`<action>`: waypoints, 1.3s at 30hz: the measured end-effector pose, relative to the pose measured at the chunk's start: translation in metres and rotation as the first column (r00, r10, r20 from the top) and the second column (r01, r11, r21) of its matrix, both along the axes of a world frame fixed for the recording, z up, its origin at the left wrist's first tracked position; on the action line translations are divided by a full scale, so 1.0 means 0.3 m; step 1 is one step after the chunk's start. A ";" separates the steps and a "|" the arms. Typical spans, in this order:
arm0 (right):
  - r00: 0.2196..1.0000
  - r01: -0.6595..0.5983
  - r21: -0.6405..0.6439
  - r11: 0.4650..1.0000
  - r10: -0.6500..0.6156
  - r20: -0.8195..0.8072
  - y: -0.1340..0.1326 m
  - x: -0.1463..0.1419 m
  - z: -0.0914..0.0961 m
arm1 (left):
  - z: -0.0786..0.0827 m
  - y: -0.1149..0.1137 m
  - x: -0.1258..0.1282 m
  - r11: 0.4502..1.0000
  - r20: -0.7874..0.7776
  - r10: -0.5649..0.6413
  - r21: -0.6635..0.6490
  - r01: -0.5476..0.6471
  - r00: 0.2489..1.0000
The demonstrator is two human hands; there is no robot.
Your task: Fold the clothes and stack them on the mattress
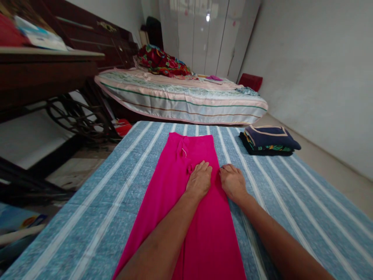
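Observation:
Bright pink trousers (163, 194) lie flat and lengthwise on the striped blue sheet, waistband at the far end, with a tie and ruffle near the front. My left hand (200, 179) rests on them below the waist, palm down and fingers stretched out flat. At the trousers' right side edge is my right hand (233, 181), its fingers curled in and the fingertips touching the cloth's edge. The legs run toward me and out of the bottom of the view, partly covered by my left forearm.
Folded dark clothes (269, 140) are stacked at the right on the blue striped sheet (96, 206). Beyond stands a bed (180, 97) with a red floral blanket (163, 62). A sewing machine table (49, 70) with a metal wheel is at left; a white wall (314, 77) is at right.

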State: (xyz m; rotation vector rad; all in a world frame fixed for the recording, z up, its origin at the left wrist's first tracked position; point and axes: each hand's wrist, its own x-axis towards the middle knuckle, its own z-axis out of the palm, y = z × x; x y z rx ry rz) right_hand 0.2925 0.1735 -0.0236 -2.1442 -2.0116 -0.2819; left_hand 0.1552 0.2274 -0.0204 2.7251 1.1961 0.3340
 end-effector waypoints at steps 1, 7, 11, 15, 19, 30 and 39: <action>0.999 0.034 0.007 0.999 -0.034 -0.002 0.006 -0.002 -0.001 | -0.001 0.000 0.000 1.000 0.001 -0.003 0.002 0.003 1.000; 0.998 0.051 -0.070 0.996 -0.049 0.034 0.063 -0.008 0.031 | 0.001 0.002 0.001 1.000 0.027 0.002 0.002 -0.002 1.000; 0.998 0.053 -0.042 0.998 -0.051 0.037 0.086 -0.002 0.043 | 0.001 0.002 0.003 1.000 0.018 0.000 -0.002 0.000 1.000; 0.998 0.052 -0.060 0.997 -0.050 0.029 0.075 0.007 0.036 | 0.003 0.002 0.004 1.000 0.020 -0.003 0.007 0.003 1.000; 0.998 0.041 -0.055 0.998 -0.039 0.048 0.039 0.010 0.031 | 0.010 0.001 0.006 1.000 0.009 0.000 -0.007 0.000 1.000; 0.997 0.079 -0.074 0.994 -0.079 -0.005 -0.204 -0.049 0.024 | 0.005 0.006 0.009 0.999 0.011 -0.021 0.044 0.021 1.000; 0.996 -0.012 -0.046 0.999 0.008 -0.090 -0.479 -0.172 0.046 | 0.057 -0.014 0.025 0.991 -0.073 -0.021 0.134 0.030 0.997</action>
